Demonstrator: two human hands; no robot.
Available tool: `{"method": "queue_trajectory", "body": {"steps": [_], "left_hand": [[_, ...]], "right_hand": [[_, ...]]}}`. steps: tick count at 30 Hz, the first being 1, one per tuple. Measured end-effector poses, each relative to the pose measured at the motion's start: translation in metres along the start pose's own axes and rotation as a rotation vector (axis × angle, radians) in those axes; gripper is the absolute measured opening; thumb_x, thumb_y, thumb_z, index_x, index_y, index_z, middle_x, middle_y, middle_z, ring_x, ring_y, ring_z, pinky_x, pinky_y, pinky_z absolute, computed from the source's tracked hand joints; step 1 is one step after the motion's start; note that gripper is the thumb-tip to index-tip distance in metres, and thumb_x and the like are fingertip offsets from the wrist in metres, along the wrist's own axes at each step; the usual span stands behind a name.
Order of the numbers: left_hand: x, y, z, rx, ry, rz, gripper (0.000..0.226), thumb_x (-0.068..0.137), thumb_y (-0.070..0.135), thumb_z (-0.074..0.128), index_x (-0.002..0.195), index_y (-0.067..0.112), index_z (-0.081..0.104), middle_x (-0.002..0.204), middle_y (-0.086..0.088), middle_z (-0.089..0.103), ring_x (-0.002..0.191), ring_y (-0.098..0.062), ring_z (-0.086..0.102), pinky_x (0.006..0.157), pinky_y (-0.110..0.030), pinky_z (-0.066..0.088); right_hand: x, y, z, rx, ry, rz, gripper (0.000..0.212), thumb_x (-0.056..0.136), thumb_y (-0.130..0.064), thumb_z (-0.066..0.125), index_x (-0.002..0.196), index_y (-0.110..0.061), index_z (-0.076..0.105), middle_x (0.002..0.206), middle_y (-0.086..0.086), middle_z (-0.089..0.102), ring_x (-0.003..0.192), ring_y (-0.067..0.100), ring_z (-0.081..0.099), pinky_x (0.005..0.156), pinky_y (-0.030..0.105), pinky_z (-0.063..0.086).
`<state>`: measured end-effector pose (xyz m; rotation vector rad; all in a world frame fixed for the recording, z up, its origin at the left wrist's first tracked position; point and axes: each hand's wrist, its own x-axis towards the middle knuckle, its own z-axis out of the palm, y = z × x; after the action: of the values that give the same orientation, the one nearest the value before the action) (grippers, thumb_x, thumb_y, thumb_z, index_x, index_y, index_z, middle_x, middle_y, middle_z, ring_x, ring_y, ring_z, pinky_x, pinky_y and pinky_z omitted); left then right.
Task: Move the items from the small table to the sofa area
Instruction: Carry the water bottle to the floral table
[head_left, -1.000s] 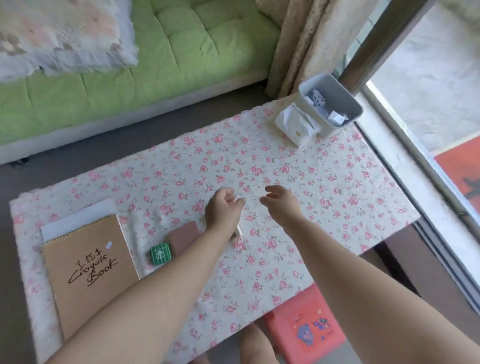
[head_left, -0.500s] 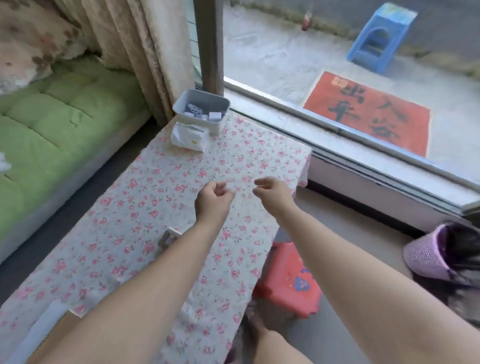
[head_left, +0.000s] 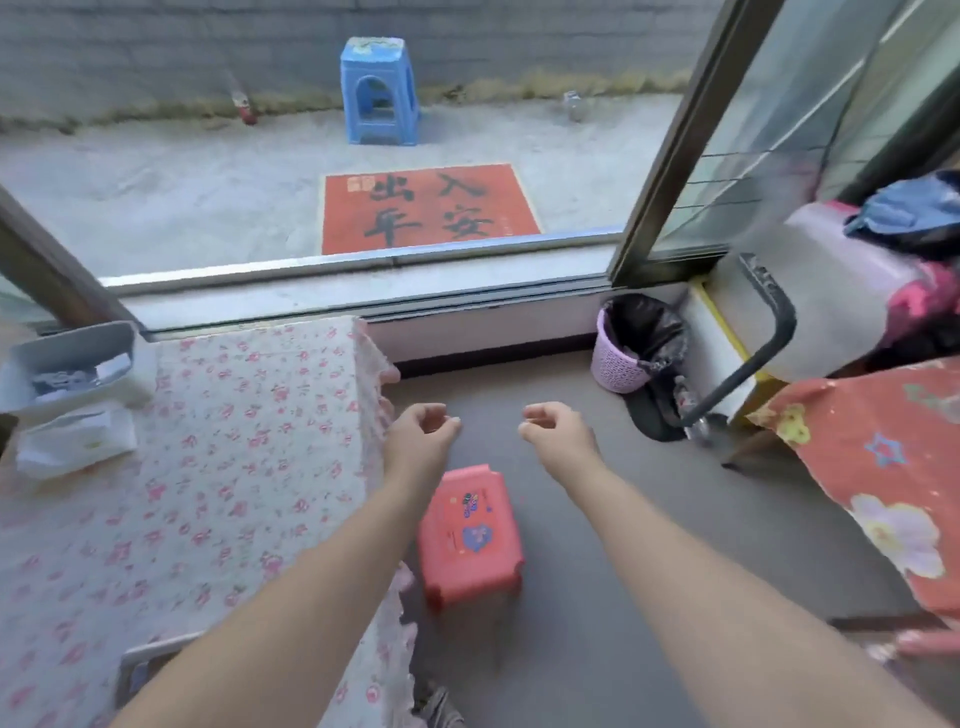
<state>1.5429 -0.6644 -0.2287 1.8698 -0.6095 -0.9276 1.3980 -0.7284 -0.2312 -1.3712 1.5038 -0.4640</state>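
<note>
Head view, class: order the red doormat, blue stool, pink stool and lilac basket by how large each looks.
1. red doormat
2. pink stool, slightly smaller; it is nearest the camera, which enlarges it
3. blue stool and lilac basket look about alike, so unranked

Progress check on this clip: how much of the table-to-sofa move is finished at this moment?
Done: nothing visibly; the sofa is out of view. In hand: nothing; the left hand and right hand hang loosely curled and empty over the floor. Left: the grey plastic bin and the white folded paper packet sit on the floral-cloth table.
</note>
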Motion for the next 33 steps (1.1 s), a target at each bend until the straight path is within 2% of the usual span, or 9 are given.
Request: {"method": "queue_trajectory", "body": {"steps": [5,13,16,20,22,24,26,28,33], "left_hand": [[-0.062,0.025,0.111,0.084,-0.221,0.13,0.019,0.08,0.013,0.066,0.099,0.012,0.066,0.085,0.0,0.065,0.076,-0.012,0.057,0.059,-0.015,0.043],[-0.191,0.052,0.246,0.125,-0.54,0.301,0.023,0.077,0.013,0.069,0.1,0.01,0.066,0.089,-0.004,0.067,0.081,-0.015,0.06,0.08,-0.031,0.048],[-0.236,0.06,0.282,0.114,-0.622,0.355,0.022,0.076,0.016,0.07,0.097,0.014,0.067,0.086,-0.001,0.068,0.08,-0.015,0.061,0.08,-0.032,0.049],[-0.298,0.064,0.324,0.113,-0.774,0.421,0.017,0.074,0.018,0.07,0.09,0.022,0.066,0.078,0.013,0.066,0.077,-0.01,0.061,0.071,-0.025,0.047],[-0.323,0.067,0.343,0.13,-0.853,0.457,0.023,0.074,0.018,0.069,0.097,0.017,0.068,0.083,0.007,0.069,0.078,-0.011,0.063,0.071,-0.025,0.047],[-0.334,0.07,0.353,0.158,-0.877,0.479,0.03,0.075,0.018,0.069,0.104,0.013,0.067,0.092,-0.001,0.071,0.086,-0.016,0.066,0.08,-0.03,0.051],[-0.352,0.074,0.368,0.167,-0.925,0.496,0.03,0.076,0.018,0.069,0.106,0.014,0.065,0.093,-0.001,0.07,0.093,-0.02,0.066,0.088,-0.035,0.051],[-0.37,0.078,0.386,0.189,-0.981,0.536,0.029,0.077,0.018,0.068,0.105,0.014,0.064,0.092,-0.001,0.068,0.095,-0.021,0.064,0.09,-0.036,0.05],[-0.394,0.09,0.431,0.215,-1.102,0.588,0.031,0.078,0.017,0.066,0.108,0.013,0.064,0.095,-0.001,0.068,0.095,-0.02,0.064,0.089,-0.032,0.05]], "right_hand": [[-0.041,0.064,-0.115,0.1,0.231,0.076,0.028,0.085,-0.012,0.058,0.112,-0.011,0.062,0.104,0.002,0.062,0.093,0.013,0.055,0.083,0.025,0.044],[-0.143,0.158,-0.265,0.275,0.597,0.169,0.029,0.084,-0.012,0.06,0.112,-0.012,0.063,0.101,-0.001,0.06,0.092,0.011,0.054,0.078,0.019,0.038],[-0.177,0.181,-0.306,0.298,0.703,0.159,0.029,0.083,-0.009,0.06,0.111,-0.011,0.064,0.099,0.0,0.061,0.09,0.011,0.055,0.075,0.019,0.038],[-0.226,0.207,-0.351,0.376,0.874,0.141,0.026,0.081,-0.008,0.06,0.106,-0.014,0.065,0.088,-0.006,0.061,0.07,0.002,0.052,0.064,0.017,0.041],[-0.247,0.22,-0.368,0.422,0.962,0.162,0.022,0.081,-0.009,0.06,0.099,-0.019,0.065,0.087,-0.008,0.061,0.072,0.006,0.056,0.072,0.025,0.047],[-0.257,0.225,-0.374,0.434,0.989,0.188,0.02,0.08,-0.009,0.061,0.095,-0.022,0.063,0.092,-0.003,0.063,0.08,0.017,0.062,0.079,0.034,0.051],[-0.27,0.235,-0.386,0.437,1.036,0.197,0.022,0.08,-0.01,0.06,0.099,-0.019,0.065,0.093,-0.002,0.064,0.082,0.015,0.063,0.069,0.026,0.052],[-0.282,0.246,-0.4,0.442,1.103,0.206,0.022,0.081,-0.009,0.06,0.099,-0.019,0.065,0.085,-0.008,0.062,0.075,0.006,0.059,0.062,0.013,0.043],[-0.292,0.267,-0.435,0.482,1.189,0.268,0.025,0.081,-0.008,0.06,0.105,-0.014,0.065,0.09,-0.003,0.061,0.088,0.012,0.057,0.079,0.022,0.042]]}}
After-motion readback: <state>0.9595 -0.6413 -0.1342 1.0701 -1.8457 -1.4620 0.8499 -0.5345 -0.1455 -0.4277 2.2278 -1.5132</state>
